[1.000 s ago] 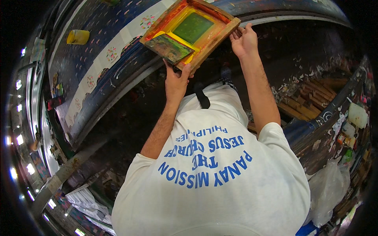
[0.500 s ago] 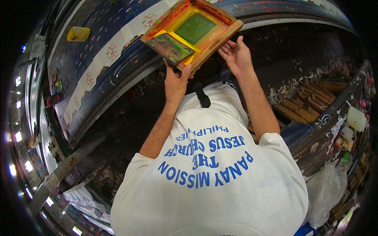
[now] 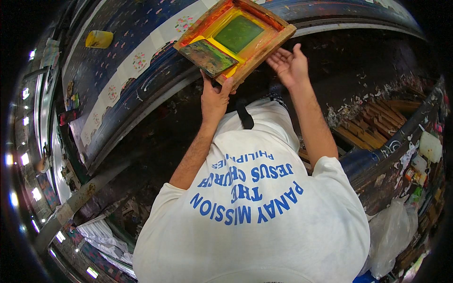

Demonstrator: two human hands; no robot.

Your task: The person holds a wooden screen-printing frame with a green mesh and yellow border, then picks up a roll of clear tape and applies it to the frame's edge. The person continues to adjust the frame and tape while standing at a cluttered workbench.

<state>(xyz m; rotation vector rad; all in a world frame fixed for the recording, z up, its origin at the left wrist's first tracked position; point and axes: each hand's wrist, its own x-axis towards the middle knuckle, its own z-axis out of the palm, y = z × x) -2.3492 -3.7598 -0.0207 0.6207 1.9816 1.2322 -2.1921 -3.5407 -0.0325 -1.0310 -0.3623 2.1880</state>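
Observation:
A wooden screen printing frame (image 3: 264, 53), smeared with red, orange and yellow ink, is tilted above the table's near edge. A green mesh window (image 3: 238, 34) shows inside it. Across the frame's near left side lies a flat, ink-stained squeegee (image 3: 209, 57), with yellow ink along its edge. My left hand (image 3: 217, 99) grips the frame's near corner, thumb and fingers closed on it; part of the fingers is hidden underneath. My right hand (image 3: 291, 68) is palm up beside the frame's right edge, fingers spread. Whether its fingertips touch the wood, I cannot tell.
A long printing table (image 3: 125, 35) curves along the far side, bearing a pale strip of floral prints (image 3: 139, 60). On it lies a yellow container (image 3: 99, 39). Stacked wooden frames (image 3: 373, 122) and paper scraps stand at right, with a clear plastic bag (image 3: 394, 231) below.
Everything in view has shifted slightly to the right, the frame and both hands included. My right hand sits a little farther from the frame's edge; my left hand keeps its grip.

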